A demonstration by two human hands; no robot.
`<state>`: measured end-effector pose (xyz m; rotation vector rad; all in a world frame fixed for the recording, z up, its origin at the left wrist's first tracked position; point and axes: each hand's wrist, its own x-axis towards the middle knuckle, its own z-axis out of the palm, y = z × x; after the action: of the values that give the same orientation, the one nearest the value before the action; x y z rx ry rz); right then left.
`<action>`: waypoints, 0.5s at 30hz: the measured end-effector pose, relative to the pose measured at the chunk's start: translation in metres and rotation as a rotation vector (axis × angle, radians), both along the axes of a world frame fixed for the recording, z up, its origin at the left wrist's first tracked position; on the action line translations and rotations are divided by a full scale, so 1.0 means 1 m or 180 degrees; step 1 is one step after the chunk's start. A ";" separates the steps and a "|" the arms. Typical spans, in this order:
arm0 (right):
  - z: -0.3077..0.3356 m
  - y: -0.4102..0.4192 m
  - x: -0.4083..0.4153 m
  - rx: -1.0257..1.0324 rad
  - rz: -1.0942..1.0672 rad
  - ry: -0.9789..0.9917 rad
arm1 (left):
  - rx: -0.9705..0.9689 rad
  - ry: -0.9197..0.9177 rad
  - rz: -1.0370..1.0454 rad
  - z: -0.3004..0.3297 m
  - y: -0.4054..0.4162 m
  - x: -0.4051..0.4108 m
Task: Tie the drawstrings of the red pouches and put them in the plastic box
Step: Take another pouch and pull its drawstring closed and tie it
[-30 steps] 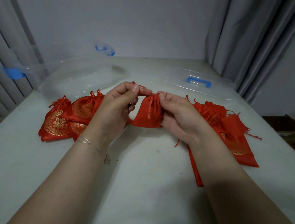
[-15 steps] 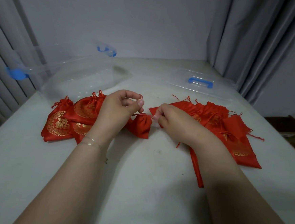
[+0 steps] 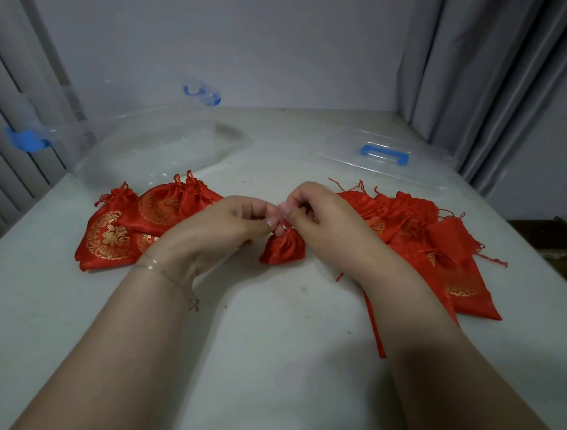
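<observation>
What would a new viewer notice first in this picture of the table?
First, the two hands at the centre: the left hand and right hand pinch the drawstrings at the neck of a small red pouch resting on the white table. Heaps of red pouches with gold print lie on both sides, one pile on the left, another on the right. Behind the left pile stands the clear plastic box.

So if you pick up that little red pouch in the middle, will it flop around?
Probably floppy: the small pouch is shiny cloth, bunched and creased under the left hand and right hand. It looks light and maybe slippery. It shouldn't roll.
</observation>
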<state>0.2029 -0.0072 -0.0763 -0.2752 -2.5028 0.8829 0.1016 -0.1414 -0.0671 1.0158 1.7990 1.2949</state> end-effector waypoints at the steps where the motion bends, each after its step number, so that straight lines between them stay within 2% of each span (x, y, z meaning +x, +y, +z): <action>1: 0.000 -0.001 0.000 0.0016 0.0008 0.0023 | 0.0013 -0.0126 -0.0123 0.000 0.000 0.000; 5: -0.001 -0.005 -0.003 -0.0260 0.0041 0.0166 | 0.0170 -0.0361 -0.0004 -0.001 0.002 -0.001; 8: 0.003 -0.006 -0.003 -0.0921 0.0040 0.0326 | 0.0300 -0.0479 0.0238 0.001 0.004 0.002; 10: 0.006 -0.002 -0.001 -0.1156 0.0103 0.0138 | 0.0417 -0.0624 0.0371 0.000 0.005 0.001; 13: 0.007 -0.002 0.001 -0.1319 0.0304 -0.0482 | 0.0601 -0.0663 0.0547 0.001 0.004 -0.001; 15: 0.006 -0.002 0.001 -0.1461 0.0310 -0.0585 | 0.0703 -0.0637 0.0683 0.002 0.003 -0.002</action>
<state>0.2036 -0.0096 -0.0699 -0.3995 -2.4632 1.5342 0.0997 -0.1381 -0.0647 0.7888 1.6727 1.6943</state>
